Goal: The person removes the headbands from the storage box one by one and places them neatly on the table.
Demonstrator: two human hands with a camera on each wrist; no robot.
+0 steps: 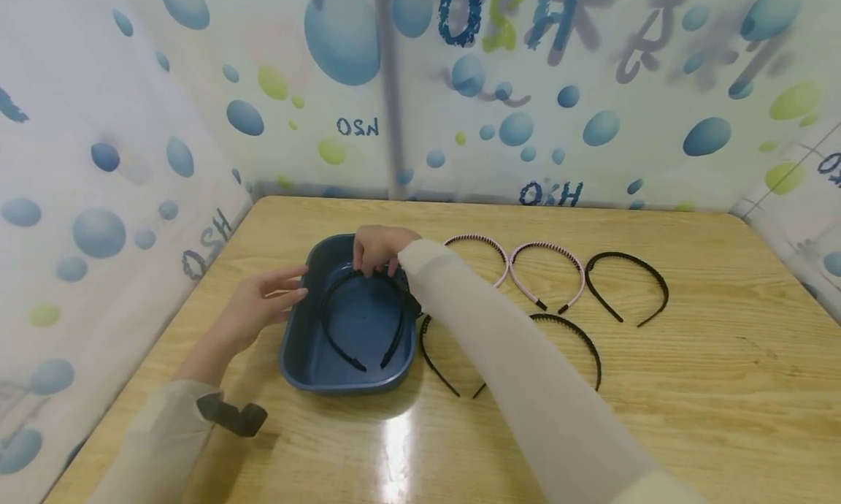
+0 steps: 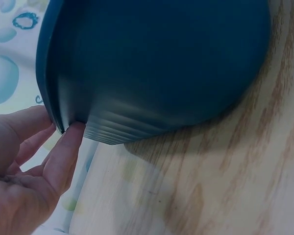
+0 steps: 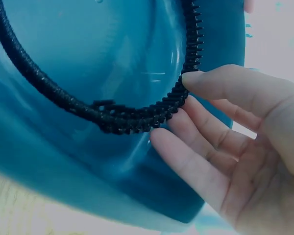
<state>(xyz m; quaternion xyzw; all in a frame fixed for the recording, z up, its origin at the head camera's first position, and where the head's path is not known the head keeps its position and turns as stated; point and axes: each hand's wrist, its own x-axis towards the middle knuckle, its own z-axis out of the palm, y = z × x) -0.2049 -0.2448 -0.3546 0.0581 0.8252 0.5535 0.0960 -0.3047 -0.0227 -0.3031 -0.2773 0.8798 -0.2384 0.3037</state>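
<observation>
A blue plastic basin (image 1: 285,358) stands on the table at the left in the head view. My right hand (image 1: 381,248) reaches into its far side and pinches a black headband (image 1: 357,364) by the top of its arch. In the right wrist view, small comb teeth line that headband's (image 3: 54,93) inner edge, with my thumb on one side and fingertips on the other. The headband's two ends point toward me within the basin. At the basin's left rim, my left hand (image 1: 259,303) grips the edge between thumb and fingers, as the left wrist view shows.
Right of the basin lie two pink headbands (image 1: 554,247) and a black headband (image 1: 627,256) on the wooden table (image 1: 723,387). Nearer me, more black headbands (image 1: 581,332) are partly covered by my right sleeve (image 1: 519,358). Bubble-patterned sheets (image 1: 420,95) rise behind and beside the table.
</observation>
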